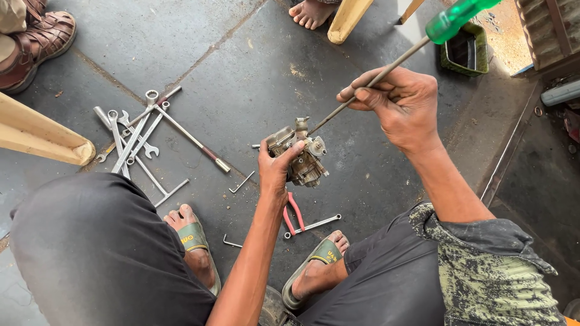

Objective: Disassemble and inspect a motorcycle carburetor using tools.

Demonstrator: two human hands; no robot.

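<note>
Left hand (275,172) is clamped around a small metal carburetor (300,158), held above the floor. Right hand (399,102) pinches the shaft of a green-handled screwdriver (386,69), tip at the carburetor's top. Likely dense, rigid (greasy, perhaps slippery); best gripped by the body. Spanners (136,136) lie beyond the left hand.

We are seeing the grey stone floor (254,72) carrying a spanner pile (134,130) at left, red-handled pliers (294,212) near centre, and a green tray (465,53) far right.

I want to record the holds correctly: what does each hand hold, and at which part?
The left hand holds the small metal carburetor by its side body. The right hand holds the green-handled screwdriver by its metal shaft, not the handle.
</note>
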